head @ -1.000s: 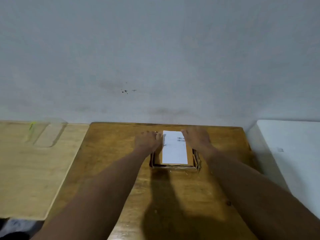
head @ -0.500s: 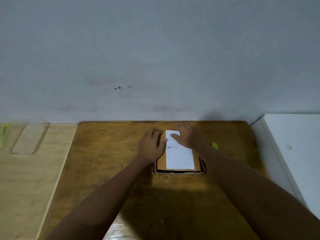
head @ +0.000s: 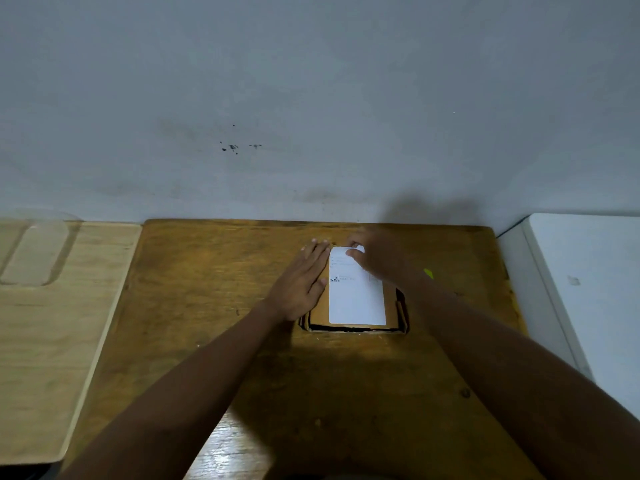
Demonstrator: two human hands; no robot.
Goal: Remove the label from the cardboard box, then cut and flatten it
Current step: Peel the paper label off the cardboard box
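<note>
A small brown cardboard box (head: 391, 308) lies on the dark wooden table (head: 207, 289), near its far edge. A white label (head: 356, 299) with small black print covers most of the box top. My left hand (head: 304, 278) rests flat, fingers extended, on the left side of the box beside the label. My right hand (head: 377, 259) lies over the label's far right corner, with its fingertips at that corner; whether the corner is lifted I cannot tell.
A small yellow-green object (head: 428, 273) pokes out on the table just right of my right wrist. A lighter wooden board (head: 52, 323) adjoins the table on the left. A white surface (head: 588, 289) stands to the right. A grey wall rises directly behind.
My left hand has spread flat along the box's left side. My right hand moved from the box's right edge onto the label's far corner. The view has shifted slightly.
</note>
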